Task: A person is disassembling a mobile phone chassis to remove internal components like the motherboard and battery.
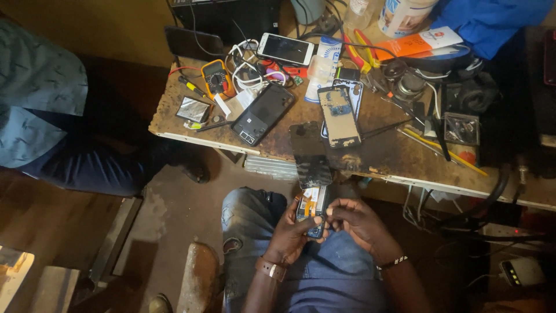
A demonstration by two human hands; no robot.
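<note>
Over my lap in blue jeans I hold an opened phone (313, 210) with its back cover off and its inner parts showing. My left hand (291, 235) grips the phone's lower end from the left. My right hand (356, 221) rests against its right edge, fingertips on the exposed inside. Just above the phone, a dark screen panel (311, 162) hangs over the front edge of the worn wooden workbench (394, 159).
On the bench lie an opened phone (339, 115), a black phone body (263, 113), a white phone (286, 48), a yellow multimeter (217, 77), pliers (358, 51), cables and small tools. Another person in a teal shirt (35, 93) sits at left. A power strip (507, 230) lies at right.
</note>
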